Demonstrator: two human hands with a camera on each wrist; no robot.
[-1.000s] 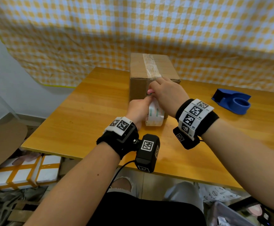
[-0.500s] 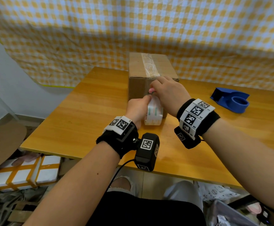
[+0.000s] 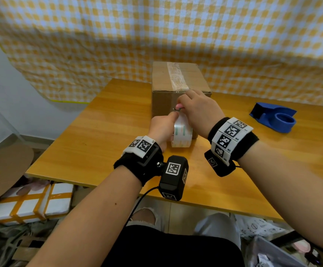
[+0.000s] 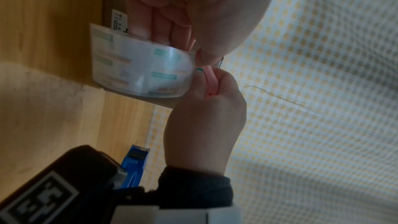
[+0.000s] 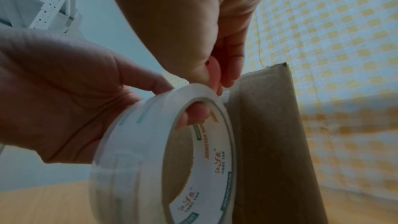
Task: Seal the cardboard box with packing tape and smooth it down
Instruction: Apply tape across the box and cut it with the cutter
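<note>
A brown cardboard box (image 3: 160, 79) stands on the wooden table (image 3: 106, 135), with a clear tape strip (image 3: 176, 76) along its top seam. My left hand (image 3: 162, 126) grips the clear tape roll (image 3: 181, 135) against the box's front face, one finger inside the core (image 5: 193, 117). My right hand (image 3: 201, 110) pinches a small pink cutter (image 4: 211, 81) right above the roll, at the tape running from the roll towards the box. The right wrist view shows the roll (image 5: 150, 151) beside the box (image 5: 269, 134). The cutter's tip is mostly hidden by my fingers.
A blue tape dispenser (image 3: 274, 120) lies on the table to the right. A yellow checked cloth (image 3: 176, 35) hangs behind the box. On the floor at the left lie white parcels bound with orange tape (image 3: 31, 205).
Hardly anything differs. Both hands stay at the box's front face with the roll and the cutter; the right hand has shifted only slightly.
</note>
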